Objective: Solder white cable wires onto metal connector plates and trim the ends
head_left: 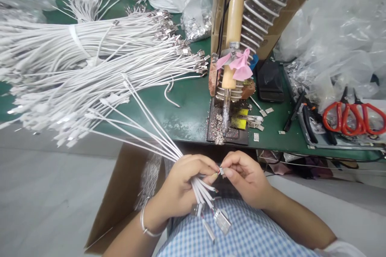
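My left hand point(188, 180) is closed round a small bunch of white cables point(157, 136), their far ends resting toward the table at the left. Below that hand, several cable ends hang over my lap, some carrying metal USB connectors point(222, 221). Its thumb and index finger pinch the end of one cable. There my right hand point(245, 178) pinches a small metal connector point(221, 171) between thumb and fingertip, touching the coloured wires. A wooden-handled soldering iron point(230, 48) points down on its stand just beyond my hands.
Big bundles of white cables point(90, 56) cover the left of the green table point(187, 100). A spiral hose point(265, 4) rises behind the iron. Red-handled scissors point(346, 118) lie at the right near plastic bags point(331, 40). Under the table edge stands a cardboard box point(111, 192).
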A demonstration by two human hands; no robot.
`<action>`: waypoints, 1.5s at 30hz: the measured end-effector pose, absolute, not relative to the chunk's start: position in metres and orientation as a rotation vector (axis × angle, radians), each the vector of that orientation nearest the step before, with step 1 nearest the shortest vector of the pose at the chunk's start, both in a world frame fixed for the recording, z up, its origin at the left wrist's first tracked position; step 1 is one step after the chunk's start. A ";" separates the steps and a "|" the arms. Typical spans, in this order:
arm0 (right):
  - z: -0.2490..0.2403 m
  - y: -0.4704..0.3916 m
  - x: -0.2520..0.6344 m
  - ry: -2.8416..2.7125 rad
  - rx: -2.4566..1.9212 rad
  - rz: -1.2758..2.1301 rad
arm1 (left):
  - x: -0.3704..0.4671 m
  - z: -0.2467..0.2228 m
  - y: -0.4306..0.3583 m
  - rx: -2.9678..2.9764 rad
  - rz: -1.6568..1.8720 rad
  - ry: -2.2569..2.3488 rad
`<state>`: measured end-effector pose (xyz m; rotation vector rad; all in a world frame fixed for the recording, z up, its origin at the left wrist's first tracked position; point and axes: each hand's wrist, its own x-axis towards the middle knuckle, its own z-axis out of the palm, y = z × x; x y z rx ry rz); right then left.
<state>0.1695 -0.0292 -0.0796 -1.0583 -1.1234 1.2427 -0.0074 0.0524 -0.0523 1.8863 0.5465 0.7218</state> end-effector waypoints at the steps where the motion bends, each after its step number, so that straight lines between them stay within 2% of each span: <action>1: -0.079 -0.030 0.169 -1.133 -1.064 1.240 | -0.007 -0.052 0.053 1.886 0.729 0.543; 15: -0.080 -0.030 0.173 -1.264 -1.136 1.081 | -0.004 -0.052 0.052 1.855 0.723 0.552; 21: -0.077 -0.023 0.189 -1.365 -1.291 0.576 | 0.005 -0.057 0.052 1.762 0.733 0.610; 24: -0.075 -0.021 0.192 -1.462 -1.327 0.443 | 0.012 -0.059 0.054 1.727 0.751 0.660; 34: -0.075 -0.009 0.188 -1.504 -1.353 0.261 | 0.025 -0.059 0.063 1.608 0.858 0.656; 45: -0.071 0.002 0.188 -1.535 -1.337 0.212 | 0.027 -0.066 0.063 1.545 0.922 0.637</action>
